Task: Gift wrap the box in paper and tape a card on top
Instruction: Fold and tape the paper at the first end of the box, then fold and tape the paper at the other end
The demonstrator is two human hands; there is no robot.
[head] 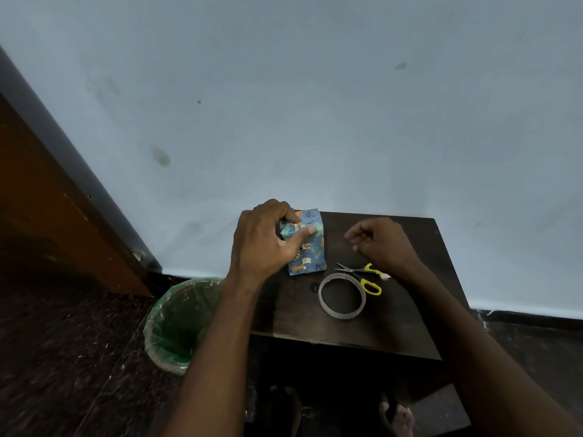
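A small box wrapped in blue paper with animal prints (310, 250) lies on the far left part of a dark wooden table (394, 326). My left hand (268, 238) grips its far left end, thumb laid across the top and fingers curled over the far edge. My right hand (381, 244) hovers to the right of the box, above the table, with its fingers curled; whether a bit of clear tape sits between the fingertips I cannot tell. A roll of tape (342, 296) lies flat near the front. No card is visible.
Yellow-handled scissors (366, 275) lie just behind the tape roll, partly under my right wrist. A bin with a green liner (179, 326) stands on the floor left of the table. A pale wall rises right behind the table; a wooden door is at far left.
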